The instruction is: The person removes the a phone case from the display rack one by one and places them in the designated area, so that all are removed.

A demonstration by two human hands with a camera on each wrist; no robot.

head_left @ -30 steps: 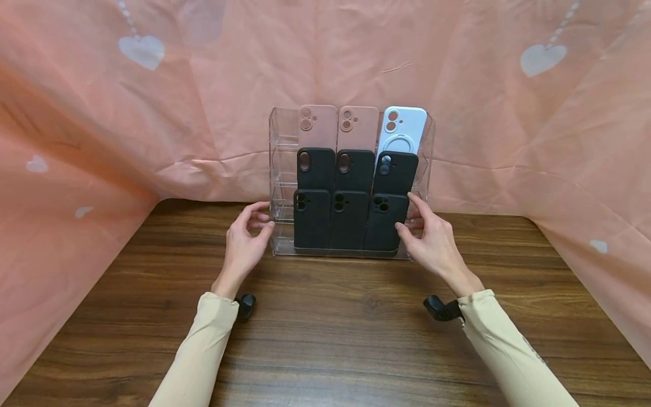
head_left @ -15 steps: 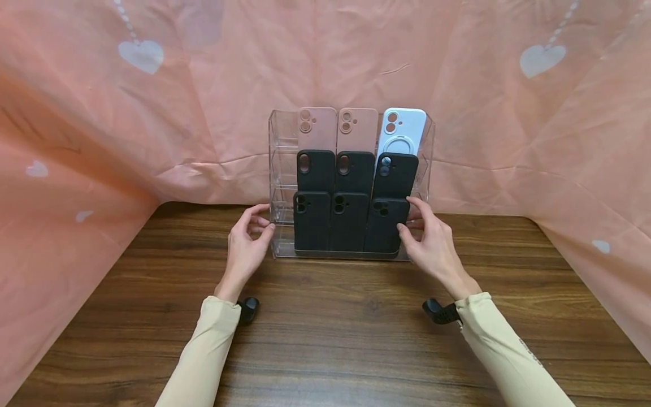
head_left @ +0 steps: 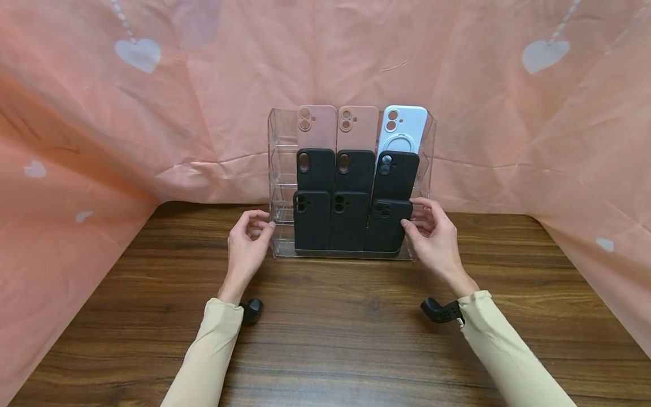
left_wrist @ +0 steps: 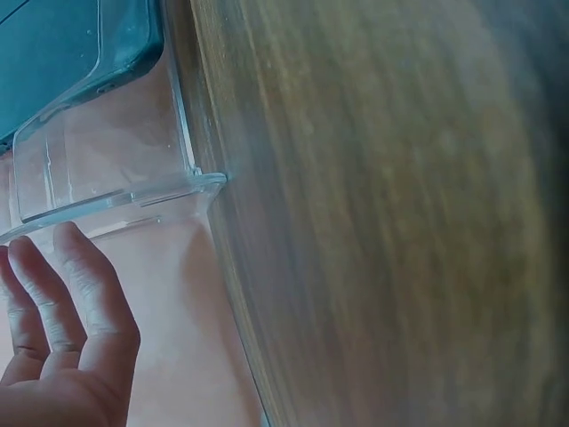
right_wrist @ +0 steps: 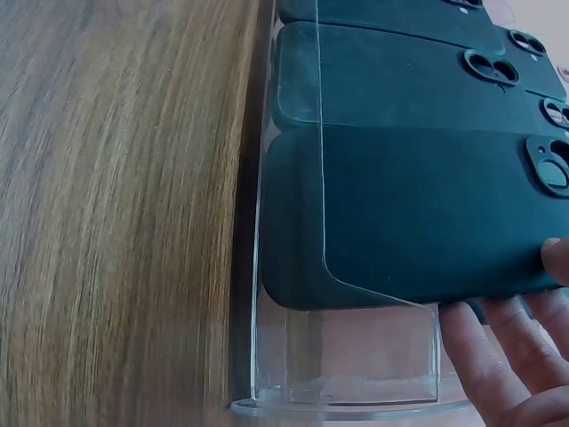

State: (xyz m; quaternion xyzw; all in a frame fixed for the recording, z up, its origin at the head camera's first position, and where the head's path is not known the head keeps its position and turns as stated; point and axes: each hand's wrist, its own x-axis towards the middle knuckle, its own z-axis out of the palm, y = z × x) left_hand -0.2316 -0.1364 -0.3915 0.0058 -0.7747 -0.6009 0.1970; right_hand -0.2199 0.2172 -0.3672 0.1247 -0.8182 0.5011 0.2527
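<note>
A clear acrylic display rack (head_left: 282, 249) stands on the table, holding phone cases in three rows. My right hand (head_left: 436, 240) pinches the right edge of the black phone case (head_left: 387, 233) at the bottom right. That case leans to the right, its top corner past the rest of its row. In the right wrist view, the thumb lies on the black case (right_wrist: 427, 213) and the fingers are beneath its edge. My left hand (head_left: 246, 243) is at the rack's left side, its fingertips right at the clear side panel (left_wrist: 107, 205), fingers loosely bent.
Two more black cases (head_left: 312, 223) share the bottom row. Three black cases (head_left: 354, 175) fill the middle row; behind them are two pink cases (head_left: 357, 127) and a white case (head_left: 404, 124) with a ring. Pink cloth (head_left: 213, 113) surrounds the wooden table (head_left: 325, 339).
The bottom-right black case has tipped to the right, its top edge shifting with my right hand. My left hand stays at the rack's side, its fingers slightly lower.
</note>
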